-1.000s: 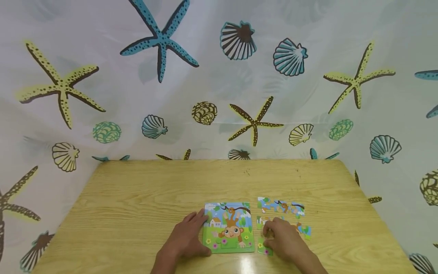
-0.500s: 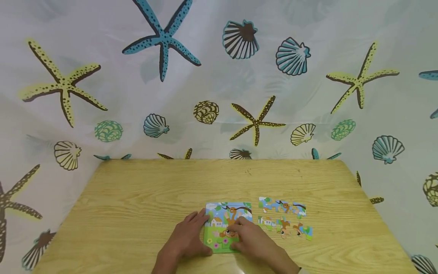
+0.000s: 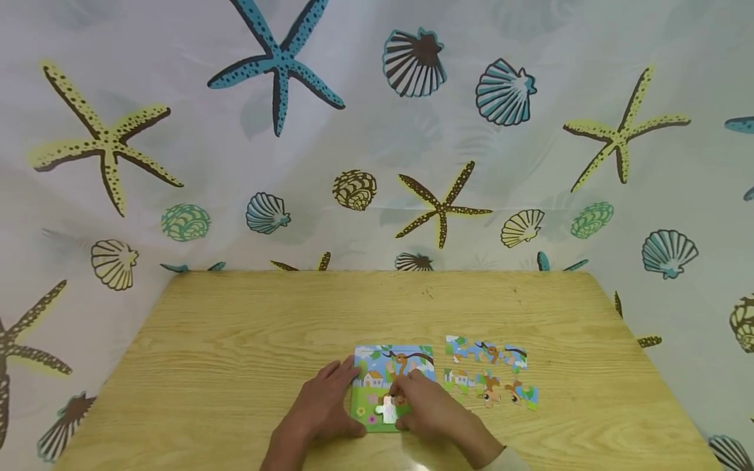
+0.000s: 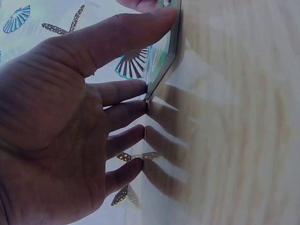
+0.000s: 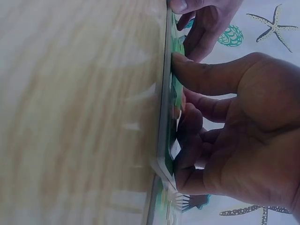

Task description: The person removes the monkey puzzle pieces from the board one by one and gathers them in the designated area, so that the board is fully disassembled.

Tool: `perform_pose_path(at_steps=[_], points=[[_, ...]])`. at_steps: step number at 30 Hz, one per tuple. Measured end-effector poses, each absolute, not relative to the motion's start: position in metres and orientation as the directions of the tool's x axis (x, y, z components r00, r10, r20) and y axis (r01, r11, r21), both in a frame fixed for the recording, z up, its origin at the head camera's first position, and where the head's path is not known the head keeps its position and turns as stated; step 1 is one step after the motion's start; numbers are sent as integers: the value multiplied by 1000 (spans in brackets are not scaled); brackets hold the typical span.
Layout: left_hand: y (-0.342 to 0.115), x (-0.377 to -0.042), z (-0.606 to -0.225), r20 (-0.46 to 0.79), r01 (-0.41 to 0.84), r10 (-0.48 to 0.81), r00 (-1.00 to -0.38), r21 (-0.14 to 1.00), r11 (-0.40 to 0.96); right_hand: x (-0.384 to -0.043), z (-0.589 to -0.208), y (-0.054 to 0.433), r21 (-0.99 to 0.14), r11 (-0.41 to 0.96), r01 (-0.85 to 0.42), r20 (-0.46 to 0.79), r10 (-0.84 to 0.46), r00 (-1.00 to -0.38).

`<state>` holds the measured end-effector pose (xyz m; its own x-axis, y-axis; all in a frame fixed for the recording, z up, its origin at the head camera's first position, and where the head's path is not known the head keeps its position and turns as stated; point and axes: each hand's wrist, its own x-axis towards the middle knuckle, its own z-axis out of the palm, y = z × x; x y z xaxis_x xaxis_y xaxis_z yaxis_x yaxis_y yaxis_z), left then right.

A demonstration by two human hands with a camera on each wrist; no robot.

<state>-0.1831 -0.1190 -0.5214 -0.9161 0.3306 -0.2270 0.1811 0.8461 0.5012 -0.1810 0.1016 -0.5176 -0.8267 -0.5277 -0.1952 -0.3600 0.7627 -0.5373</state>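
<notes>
A square picture-puzzle board (image 3: 366,364), with a monkey, a house and flowers, lies flat near the table's front. My left hand (image 3: 321,409) steadies its left side: in the left wrist view the thumb rests on the edge, and the straight fingers reach the corner and the table. My right hand (image 3: 430,405) is over the board's lower right, fingers bent, pinching a jigsaw piece (image 3: 387,410). That piece shines white with glare and overlaps the lower middle of the picture. In the right wrist view the thumb and fingertips are right at the board (image 5: 163,112).
Loose jigsaw pieces lie right of the board in two groups, a top row (image 3: 487,353) and a lower row (image 3: 459,377). The wooden table (image 3: 265,314) runs back to a hanging cloth (image 3: 330,144) printed with starfish and shells.
My right hand has gone left from the loose pieces onto the board, and the flowered piece it touched is gone from the table. A piece now glints by its fingers. My left hand stays put.
</notes>
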Motion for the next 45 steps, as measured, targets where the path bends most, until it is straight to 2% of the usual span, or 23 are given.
perform_pose_path(at_steps=[7, 15, 20, 26, 35, 41, 45], points=[[-117, -183, -519, -233, 173, 328, -916, 507, 844, -182, -514, 102, -575, 755, -316, -195, -502, -843], [-119, -183, -523, -236, 173, 330, -914, 508, 844, -182, -523, 117, -743, 617, -258, -112, -495, -862], [-122, -183, -526, -220, 189, 331, -918, 492, 850, -181, -520, 137, -800, 561, -212, -94, -466, -880], [-123, -182, -524, -223, 187, 342, -913, 515, 836, -172, -513, 181, -760, 620, -192, -82, -385, -919], [-123, -184, -526, -244, 194, 349, -905, 493, 848, -149, -516, 251, -714, 679, -171, -97, -338, -936], [-124, -184, -525, -251, 188, 346, -904, 494, 849, -145, -522, 264, -740, 660, -129, -142, -340, -930], [-122, -185, -523, -248, 194, 352, -903, 496, 846, -147, -525, 258, -684, 703, -195, -106, -359, -927]])
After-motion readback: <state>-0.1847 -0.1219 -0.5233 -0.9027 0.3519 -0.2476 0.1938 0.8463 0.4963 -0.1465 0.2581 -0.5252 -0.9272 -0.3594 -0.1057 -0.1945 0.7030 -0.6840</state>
